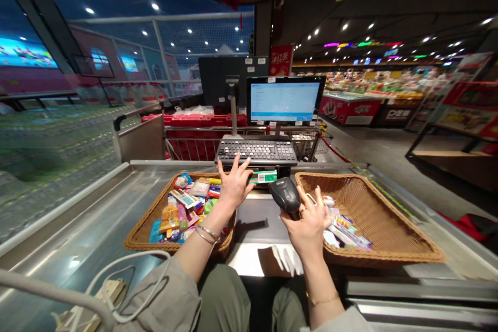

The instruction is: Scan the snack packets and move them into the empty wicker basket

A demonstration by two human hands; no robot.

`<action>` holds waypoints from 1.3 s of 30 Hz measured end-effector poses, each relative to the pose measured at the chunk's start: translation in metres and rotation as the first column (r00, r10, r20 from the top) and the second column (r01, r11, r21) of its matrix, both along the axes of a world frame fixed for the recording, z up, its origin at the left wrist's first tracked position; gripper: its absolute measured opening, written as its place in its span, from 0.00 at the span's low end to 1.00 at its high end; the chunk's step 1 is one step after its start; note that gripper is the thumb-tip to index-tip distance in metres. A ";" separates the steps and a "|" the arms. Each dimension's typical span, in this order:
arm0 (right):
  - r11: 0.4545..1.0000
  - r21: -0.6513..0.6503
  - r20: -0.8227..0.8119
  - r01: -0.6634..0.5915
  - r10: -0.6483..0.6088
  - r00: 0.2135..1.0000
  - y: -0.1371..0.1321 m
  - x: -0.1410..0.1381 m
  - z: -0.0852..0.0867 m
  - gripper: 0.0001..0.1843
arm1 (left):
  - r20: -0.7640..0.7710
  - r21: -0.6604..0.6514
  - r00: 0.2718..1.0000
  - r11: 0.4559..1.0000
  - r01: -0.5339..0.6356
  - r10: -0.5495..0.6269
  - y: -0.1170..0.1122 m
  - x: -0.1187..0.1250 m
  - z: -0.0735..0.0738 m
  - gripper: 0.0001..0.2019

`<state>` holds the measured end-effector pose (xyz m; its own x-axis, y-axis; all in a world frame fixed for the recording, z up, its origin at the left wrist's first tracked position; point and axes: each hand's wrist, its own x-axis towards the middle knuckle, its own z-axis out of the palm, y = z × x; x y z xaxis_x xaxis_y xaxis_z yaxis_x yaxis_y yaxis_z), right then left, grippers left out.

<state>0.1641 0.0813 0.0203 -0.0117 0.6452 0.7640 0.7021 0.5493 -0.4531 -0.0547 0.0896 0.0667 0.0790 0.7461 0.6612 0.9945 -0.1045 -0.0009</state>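
Note:
My right hand is wrapped round the handle of a black barcode scanner, held above the steel checkout counter. My left hand reaches forward with fingers spread, holding a small green and white packet at its fingertips, just below the keyboard. A wicker basket on the left holds several colourful snack and candy packs. Another wicker basket on the right has a few packs along its near left side.
A monitor with a lit screen stands behind the keyboard. Red shopping baskets and a wire cart lie beyond the counter. A white cable curls at the lower left. Store shelves and freezers fill the right background.

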 end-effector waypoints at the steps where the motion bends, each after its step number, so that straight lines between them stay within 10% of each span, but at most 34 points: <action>1: 1.000 0.002 -0.004 0.018 -0.018 1.000 0.000 0.003 0.000 0.11 | 0.001 0.001 1.000 1.000 0.010 -0.010 0.002 0.003 0.000 0.14; 39: 0.873 -0.191 -0.356 0.448 -0.487 0.797 0.028 0.097 -0.012 0.17 | -0.237 0.031 0.915 0.939 0.343 -0.326 0.053 0.105 -0.017 0.09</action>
<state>0.2614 0.1096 0.0081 0.5884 0.5636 0.5798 0.6232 0.1409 -0.7693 0.0499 0.1423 0.0493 0.4682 0.6026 0.6462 0.8742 -0.4224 -0.2394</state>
